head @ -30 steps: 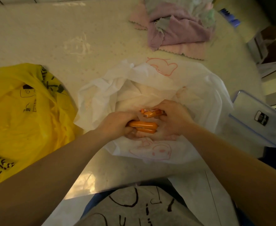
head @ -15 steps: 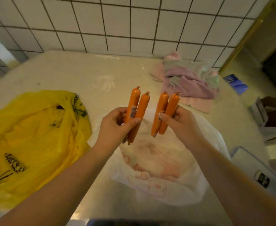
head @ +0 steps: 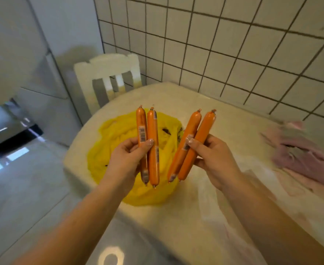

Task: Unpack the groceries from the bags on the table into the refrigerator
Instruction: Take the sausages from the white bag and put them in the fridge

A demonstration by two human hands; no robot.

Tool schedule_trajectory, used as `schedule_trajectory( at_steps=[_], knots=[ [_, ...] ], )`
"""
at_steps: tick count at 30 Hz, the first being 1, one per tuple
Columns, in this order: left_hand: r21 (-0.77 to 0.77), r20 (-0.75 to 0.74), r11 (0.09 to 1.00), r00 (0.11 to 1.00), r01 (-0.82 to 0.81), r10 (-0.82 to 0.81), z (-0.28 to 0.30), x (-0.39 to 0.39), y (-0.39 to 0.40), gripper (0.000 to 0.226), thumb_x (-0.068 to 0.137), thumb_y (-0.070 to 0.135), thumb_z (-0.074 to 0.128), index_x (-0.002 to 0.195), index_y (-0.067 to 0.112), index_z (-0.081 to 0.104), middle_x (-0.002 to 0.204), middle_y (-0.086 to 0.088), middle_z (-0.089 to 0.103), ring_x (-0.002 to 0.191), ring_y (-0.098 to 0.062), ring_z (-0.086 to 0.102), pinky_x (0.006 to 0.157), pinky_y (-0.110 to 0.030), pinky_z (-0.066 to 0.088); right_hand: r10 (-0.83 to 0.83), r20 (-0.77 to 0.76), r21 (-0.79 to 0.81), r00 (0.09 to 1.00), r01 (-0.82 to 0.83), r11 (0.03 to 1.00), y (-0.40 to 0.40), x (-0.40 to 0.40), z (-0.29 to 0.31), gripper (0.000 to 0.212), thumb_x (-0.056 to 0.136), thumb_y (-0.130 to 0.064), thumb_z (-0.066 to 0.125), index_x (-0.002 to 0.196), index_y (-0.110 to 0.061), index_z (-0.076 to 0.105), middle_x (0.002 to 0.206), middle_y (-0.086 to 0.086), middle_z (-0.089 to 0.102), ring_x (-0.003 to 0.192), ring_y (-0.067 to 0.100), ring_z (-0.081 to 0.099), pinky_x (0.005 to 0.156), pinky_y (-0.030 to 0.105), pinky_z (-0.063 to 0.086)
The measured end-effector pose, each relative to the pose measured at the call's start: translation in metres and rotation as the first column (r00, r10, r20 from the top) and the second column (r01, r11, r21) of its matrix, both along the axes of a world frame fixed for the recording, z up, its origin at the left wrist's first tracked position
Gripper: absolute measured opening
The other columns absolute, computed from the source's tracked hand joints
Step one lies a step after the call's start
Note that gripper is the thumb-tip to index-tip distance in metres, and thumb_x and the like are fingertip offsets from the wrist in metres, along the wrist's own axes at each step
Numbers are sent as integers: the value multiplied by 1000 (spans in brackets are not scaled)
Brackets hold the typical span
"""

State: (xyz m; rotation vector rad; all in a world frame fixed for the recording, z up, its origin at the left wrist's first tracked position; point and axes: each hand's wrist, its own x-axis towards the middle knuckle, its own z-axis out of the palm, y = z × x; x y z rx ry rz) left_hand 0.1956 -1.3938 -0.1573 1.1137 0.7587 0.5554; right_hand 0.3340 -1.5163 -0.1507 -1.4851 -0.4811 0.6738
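Both arms reach out from the near edge, bare and a little bent, and both hands are held up side by side, a bit apart. The left hand [head: 127,159] has its thumb pressed across the front and its fingers curled behind, so its grip is tight. The right hand [head: 213,159] does the same, thumb in front, fingers curled behind.

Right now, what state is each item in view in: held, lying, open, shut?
Left hand: grips two orange sausages, upright, above the table.
Right hand: grips two more sausages, tilted.
Yellow bag: lying crumpled on the table.
White bag: lying slack on the table.
Pink cloths: heaped on the table, blurred.
Refrigerator: doors appear shut.
White chair: standing at the table's far end.
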Motion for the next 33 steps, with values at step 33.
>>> schedule_trajectory(
  at_steps=[33],
  knots=[
    [173, 103, 623, 643, -763, 759, 24, -507, 477, 19, 85, 26, 61, 103, 21, 62, 88, 0, 71, 80, -15, 68, 68, -32, 55, 704, 37, 147, 709, -701, 698, 599, -446, 31, 14, 86, -18, 61, 99, -13, 64, 86, -1, 72, 86, 16, 69, 78, 39, 55]
  ],
)
